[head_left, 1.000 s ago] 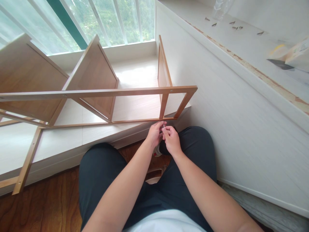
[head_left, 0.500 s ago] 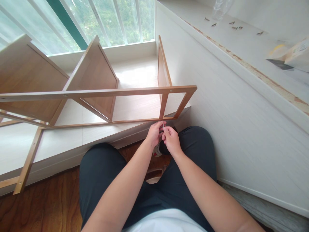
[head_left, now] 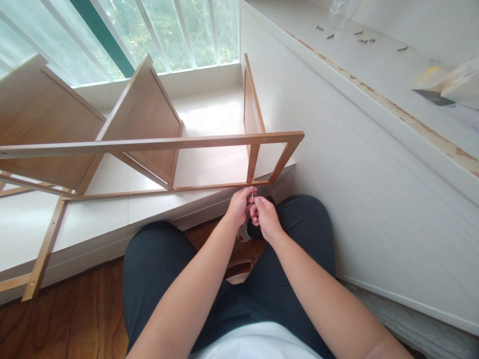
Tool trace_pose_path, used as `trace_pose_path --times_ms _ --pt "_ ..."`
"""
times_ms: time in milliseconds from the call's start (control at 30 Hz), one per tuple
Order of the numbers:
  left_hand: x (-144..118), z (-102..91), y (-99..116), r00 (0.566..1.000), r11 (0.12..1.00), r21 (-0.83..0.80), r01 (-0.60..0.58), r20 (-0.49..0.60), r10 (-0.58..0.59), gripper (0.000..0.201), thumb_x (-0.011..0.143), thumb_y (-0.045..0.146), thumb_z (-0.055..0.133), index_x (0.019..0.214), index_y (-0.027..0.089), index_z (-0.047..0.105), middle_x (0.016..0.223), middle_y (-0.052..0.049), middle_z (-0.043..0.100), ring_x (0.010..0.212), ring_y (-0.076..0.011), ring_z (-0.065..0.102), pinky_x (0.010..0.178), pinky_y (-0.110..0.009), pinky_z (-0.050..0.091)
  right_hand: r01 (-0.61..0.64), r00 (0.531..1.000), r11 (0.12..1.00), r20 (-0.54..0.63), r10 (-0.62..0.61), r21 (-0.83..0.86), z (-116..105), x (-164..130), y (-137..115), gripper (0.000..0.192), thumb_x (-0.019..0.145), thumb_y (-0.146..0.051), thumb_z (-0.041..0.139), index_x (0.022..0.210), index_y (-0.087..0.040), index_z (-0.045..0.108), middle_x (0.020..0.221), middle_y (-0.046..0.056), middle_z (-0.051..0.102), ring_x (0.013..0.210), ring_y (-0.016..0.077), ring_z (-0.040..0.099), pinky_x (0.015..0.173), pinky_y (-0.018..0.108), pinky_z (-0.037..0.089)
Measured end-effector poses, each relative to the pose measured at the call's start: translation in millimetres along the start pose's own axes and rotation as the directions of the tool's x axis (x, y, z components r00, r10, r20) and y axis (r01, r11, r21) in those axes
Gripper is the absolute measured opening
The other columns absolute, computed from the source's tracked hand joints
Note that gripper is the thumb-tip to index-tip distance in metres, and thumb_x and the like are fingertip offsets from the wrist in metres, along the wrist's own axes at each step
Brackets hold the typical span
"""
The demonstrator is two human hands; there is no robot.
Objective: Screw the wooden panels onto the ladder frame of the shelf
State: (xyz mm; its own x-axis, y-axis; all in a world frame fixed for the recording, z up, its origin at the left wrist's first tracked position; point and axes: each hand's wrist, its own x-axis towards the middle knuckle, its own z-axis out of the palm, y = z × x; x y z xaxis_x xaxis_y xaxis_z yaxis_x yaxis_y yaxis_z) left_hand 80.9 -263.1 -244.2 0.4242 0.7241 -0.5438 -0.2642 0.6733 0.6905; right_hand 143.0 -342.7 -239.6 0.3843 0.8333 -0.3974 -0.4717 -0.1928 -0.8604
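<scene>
A wooden shelf frame (head_left: 209, 142) lies on its side on the white window ledge. Close under its lower rail (head_left: 209, 188), near the right end, both hands meet. My right hand (head_left: 266, 217) pinches a thin bent metal rod, which looks like a hex key (head_left: 252, 195), between thumb and fingers. Beside it, my left hand (head_left: 239, 205) has its fingers curled and closed around the upper part of the same key, against the rail. The key's tip and whatever it meets are hidden by the left fingers.
Wooden shelf panels (head_left: 144, 107) stand within the frame. Several screws (head_left: 362, 41) lie on the white counter (head_left: 381, 65) at right, with a clear plastic bag (head_left: 342, 12) and a carton-like packet (head_left: 462, 82). A loose wooden piece (head_left: 44, 254) leans over the ledge edge at left.
The right fingers have shifted slightly around the hex key, which now shows a bend near them. The left hand and the frame stay almost in place.
</scene>
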Motion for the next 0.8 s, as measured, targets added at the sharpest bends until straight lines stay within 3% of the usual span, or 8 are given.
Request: trace_pose_path --times_ms 300,800 --pt "-1.4 2.5 -0.5 1.0 1.0 -0.011 -0.008 -0.026 0.008 0.032 0.068 0.035 0.084 0.086 0.013 0.069 0.074 0.0 0.063 0.046 -0.005 0.049 0.042 -0.02 0.039 -0.1 0.994 0.986 0.062 0.092 0.135 -2.8 2.7 -0.3 0.032 0.084 -0.05 0.069 0.087 -0.021 0.054 0.052 -0.008 0.051 0.037 0.0064 0.036 0.035 0.017 0.021" --pt "-7.7 1.9 -0.9 0.998 1.0 0.01 -0.003 0.064 0.002 0.031 0.073 0.037 0.078 0.091 0.014 0.068 0.059 0.004 0.056 0.04 -0.0052 0.046 0.043 -0.019 0.039 -0.08 0.997 0.994 0.011 0.08 0.08 -0.4 0.4 -1.5 0.036 0.079 -0.053 0.07 0.086 -0.021 0.055 0.05 -0.008 0.053 0.036 0.0058 0.036 0.034 0.016 0.021"
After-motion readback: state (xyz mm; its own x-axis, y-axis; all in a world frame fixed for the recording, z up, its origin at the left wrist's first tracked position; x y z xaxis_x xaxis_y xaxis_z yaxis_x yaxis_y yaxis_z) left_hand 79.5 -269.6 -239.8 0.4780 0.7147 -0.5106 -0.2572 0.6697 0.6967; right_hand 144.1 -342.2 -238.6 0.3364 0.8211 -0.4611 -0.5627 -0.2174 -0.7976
